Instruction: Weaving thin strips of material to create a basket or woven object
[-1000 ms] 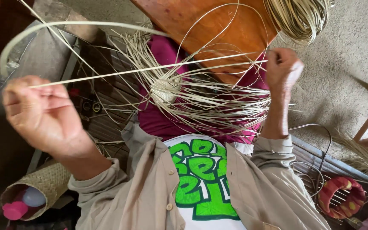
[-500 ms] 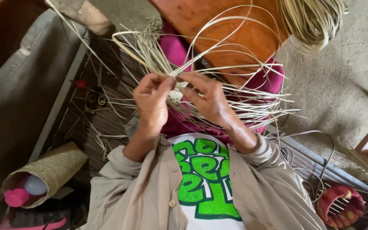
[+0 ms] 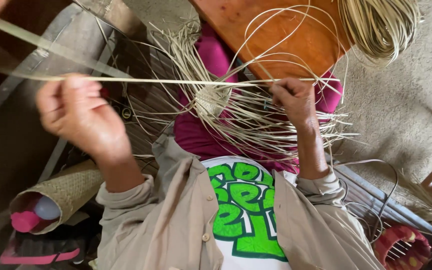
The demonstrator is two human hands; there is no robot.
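The grey slab (image 3: 21,125) at the left side is cut off by the picture edge and partly hidden behind the left hand; its kind cannot be told. The orange board (image 3: 296,35) at the top is cut off at the upper edge, and the coil of pale strips (image 3: 381,25) lying over its right end is also cropped. The lap in pink cloth (image 3: 211,135) is mostly covered by the weaving. The woven cone (image 3: 71,190) at lower left holds a pink and a pale rounded object, too dim to identify. The red item (image 3: 401,245) at lower right is cut off.

The woven piece (image 3: 212,100) sits over the lap, between the two hands, a small tight centre with many loose strips (image 3: 276,125) fanning out to the right and downward.

One long strip (image 3: 176,81) runs level from hand to hand, just above the woven centre.

Left hand (image 3: 78,115): blurred, raised well left of the woven piece. The fingers are curled closed around the long strip; the exact grip cannot be made out through the blur.

Right hand (image 3: 292,100): sharper, just right of the woven centre, back of hand to the camera. Fingers are bent in tightly, pinching the long strip at its right end, among the loose strips; the fingertips themselves are hidden.
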